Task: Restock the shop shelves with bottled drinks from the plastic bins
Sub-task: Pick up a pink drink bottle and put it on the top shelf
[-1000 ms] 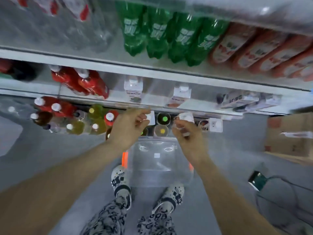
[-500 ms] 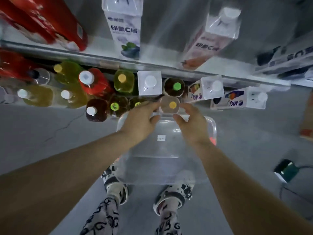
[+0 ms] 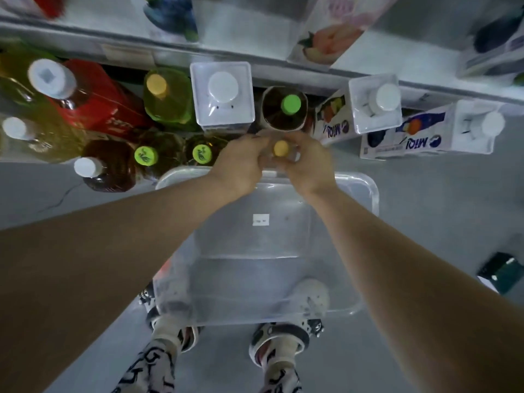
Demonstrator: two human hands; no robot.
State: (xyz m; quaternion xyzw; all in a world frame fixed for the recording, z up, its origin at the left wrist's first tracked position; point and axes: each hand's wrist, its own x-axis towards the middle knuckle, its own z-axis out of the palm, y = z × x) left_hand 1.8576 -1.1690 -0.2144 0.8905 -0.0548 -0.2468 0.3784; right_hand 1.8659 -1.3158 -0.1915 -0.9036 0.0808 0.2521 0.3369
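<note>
Head cam looking straight down, so starting at my end: the shoes (image 3: 300, 333) at 6 o'clock were jammed right against the near wall of the clear plastic bin (image 3: 373, 194). A careless step forward would probably shove it or trip over it.

Just past the bin's far rim, toward 12 o'clock, the left hand (image 3: 238, 165) and right hand (image 3: 310, 165) each had fingers curled round a yellow-capped bottle (image 3: 280, 148). They held one side each, at the front edge of the bottom row. That slot looked tight. A lime-capped bottle (image 3: 202, 153) sat just beside it at 9 o'clock, and a dark green-capped bottle (image 3: 290, 104) and a white square carton (image 3: 222, 95) stood right behind. Shove it in crooked and I reckon a neighbour tips, domino style. A loose grip could also drop it onto the bin rim.

Containers: the bin looked empty as far as I could tell. It only had a small white sticker (image 3: 261, 219) on the bottom, with floor and shoes showing through. The bottom row was a mixed bag of bottles, with a MIOI carton (image 3: 374, 109) at 2 o'clock. The upper shelf (image 3: 283, 70) at 12 o'clock held fruit-printed cartons (image 3: 331, 38), too blurred to read.
</note>
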